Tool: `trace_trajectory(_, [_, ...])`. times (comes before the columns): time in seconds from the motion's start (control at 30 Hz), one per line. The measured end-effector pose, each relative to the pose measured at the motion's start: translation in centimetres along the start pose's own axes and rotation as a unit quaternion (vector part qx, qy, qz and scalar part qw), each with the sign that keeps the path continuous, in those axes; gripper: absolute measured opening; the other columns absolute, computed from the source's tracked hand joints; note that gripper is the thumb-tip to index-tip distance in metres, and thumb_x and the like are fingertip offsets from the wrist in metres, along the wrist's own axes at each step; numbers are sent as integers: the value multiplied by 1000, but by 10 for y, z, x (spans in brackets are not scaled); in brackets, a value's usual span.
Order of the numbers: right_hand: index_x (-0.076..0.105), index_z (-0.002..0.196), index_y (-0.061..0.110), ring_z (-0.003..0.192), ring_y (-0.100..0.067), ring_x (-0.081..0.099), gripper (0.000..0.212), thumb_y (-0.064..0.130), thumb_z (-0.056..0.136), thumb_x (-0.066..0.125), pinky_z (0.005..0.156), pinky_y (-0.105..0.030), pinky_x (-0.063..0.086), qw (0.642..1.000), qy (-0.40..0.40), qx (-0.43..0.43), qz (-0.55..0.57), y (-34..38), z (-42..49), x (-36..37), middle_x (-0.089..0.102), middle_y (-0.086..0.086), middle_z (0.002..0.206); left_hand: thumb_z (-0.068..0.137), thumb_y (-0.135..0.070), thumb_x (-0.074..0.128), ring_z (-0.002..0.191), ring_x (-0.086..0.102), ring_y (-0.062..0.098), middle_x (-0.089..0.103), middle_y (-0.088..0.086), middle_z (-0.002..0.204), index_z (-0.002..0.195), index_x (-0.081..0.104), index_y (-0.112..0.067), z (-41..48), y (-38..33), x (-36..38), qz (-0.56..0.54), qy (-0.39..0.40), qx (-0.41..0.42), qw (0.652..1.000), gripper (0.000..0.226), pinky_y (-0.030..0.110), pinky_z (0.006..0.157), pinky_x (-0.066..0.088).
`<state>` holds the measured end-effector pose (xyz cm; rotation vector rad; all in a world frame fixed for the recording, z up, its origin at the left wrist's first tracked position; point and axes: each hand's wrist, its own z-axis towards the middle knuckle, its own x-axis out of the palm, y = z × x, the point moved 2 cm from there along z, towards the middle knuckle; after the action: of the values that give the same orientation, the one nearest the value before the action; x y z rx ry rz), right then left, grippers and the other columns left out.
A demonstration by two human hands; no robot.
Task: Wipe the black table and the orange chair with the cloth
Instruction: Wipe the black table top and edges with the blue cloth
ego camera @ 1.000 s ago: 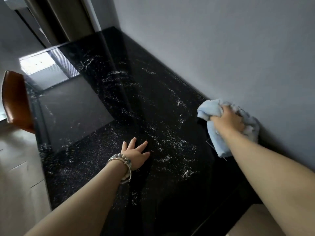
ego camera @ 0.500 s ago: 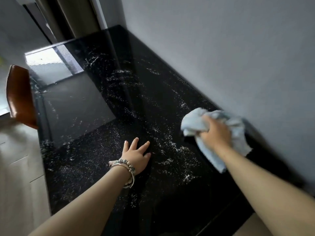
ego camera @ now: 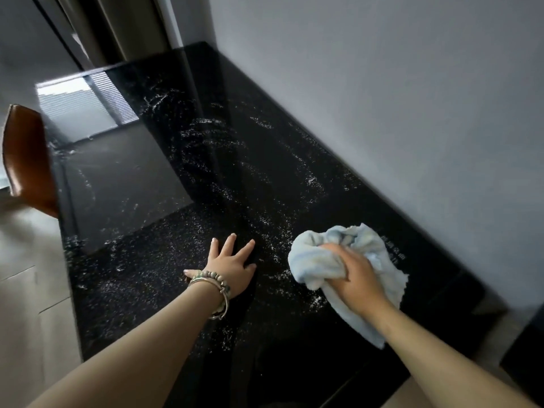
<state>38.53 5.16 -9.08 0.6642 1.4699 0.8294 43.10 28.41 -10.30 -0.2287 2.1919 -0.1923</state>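
The right hand (ego camera: 357, 278) squeezes the bunched blue cloth (ego camera: 332, 260) down on the black table (ego camera: 265, 178) to rub off white specks, while the left hand (ego camera: 228, 266) lies flat and open, probably to lean on.

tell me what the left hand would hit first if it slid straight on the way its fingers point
Probably nothing soon. The left hand lies flat on the black table, fingers aimed up the tabletop. Only dusty bare surface lies ahead as far as shown; the wall looks off to the side, though depth is unclear.

You stand in a home-like room, black table (ego camera: 235, 178) against a grey wall (ego camera: 397, 98), orange chair (ego camera: 26, 160) at its far side, curtain (ego camera: 123, 25) beyond.
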Motion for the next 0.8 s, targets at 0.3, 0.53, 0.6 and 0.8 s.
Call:
trace_trajectory(0.3, [55, 79, 25, 67, -8, 56, 14, 26, 90, 48, 57, -30, 39, 984, -135, 74, -85, 8, 9, 21, 59, 7, 71, 99, -43, 29, 144, -18, 21, -9, -13, 157, 145, 9, -49, -22, 5, 6, 31, -16, 37, 999, 50, 73, 102, 0])
trace_trajectory(0.53, [60, 101, 32, 87, -20, 61, 35, 47, 78, 38, 70, -31, 44, 979, -96, 42, -173, 4, -14, 5, 65, 6, 90, 101, -35, 26, 145, -13, 20, -6, -9, 158, 148, 7, -39, -50, 39, 18, 90, -56, 120, 987, 51, 54, 115, -1])
trace_trajectory(0.6, [51, 83, 37, 75, -13, 57, 8, 39, 86, 44, 60, -27, 35, 961, -177, 108, -182, -2, -15, -3, 59, 12, 75, 102, -32, 26, 145, -12, 19, -5, -9, 158, 149, 9, -37, -60, 50, 21, 86, -59, 127, 986, 50, 49, 116, -2])
trace_trajectory(0.8, [58, 114, 35, 98, -11, 57, 52, 49, 74, 28, 87, -34, 44, 992, -23, 16, -124, 48, -62, 87, 62, 12, 104, 102, -30, 27, 146, -10, 17, -2, -8, 158, 149, 11, -34, -77, 64, 33, 72, -87, 131, 985, 50, 43, 117, -3])
